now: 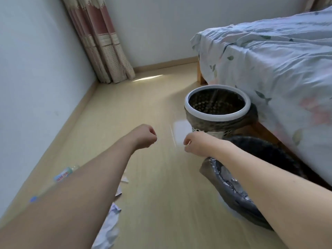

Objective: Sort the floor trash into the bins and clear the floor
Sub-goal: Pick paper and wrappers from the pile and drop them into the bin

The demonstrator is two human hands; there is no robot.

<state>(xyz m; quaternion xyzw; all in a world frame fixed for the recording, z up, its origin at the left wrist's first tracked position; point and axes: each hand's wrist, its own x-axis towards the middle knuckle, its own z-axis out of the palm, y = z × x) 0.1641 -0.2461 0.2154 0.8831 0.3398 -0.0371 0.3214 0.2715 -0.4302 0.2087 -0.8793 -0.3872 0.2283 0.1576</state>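
Pale wood-look floor (pixel 152 108) runs between a white wall (pixel 36 69) on the left and a bed (pixel 269 69) with a leaf-print blue cover on the right; a patterned pink-and-beige curtain (pixel 100 42) hangs in the far corner.

Bins: white-rimmed bin (pixel 217 102), dark liner, upright beside the bed frame. Second bin (pixel 233 187), dark liner, nearer the camera, partly hidden under the right forearm; pale scraps show inside it.

Floor trash: plastic bottle (pixel 65 174) with a coloured label, lying near the left wall, partly hidden behind the left forearm. Blue bottle cap (pixel 33 199), beside that forearm. Crumpled paper (pixel 109 223) and smaller paper scraps (pixel 124 180), scattered along the floor's middle, well apart from both bins.

Hands: left hand (pixel 145 135) raised over the floor, fingers curled into a fist, nothing seen in it. Right hand (pixel 194 144) just in front of the white-rimmed bin, fingers loosely curled; cannot tell whether it pinches anything. Frame is motion-blurred.
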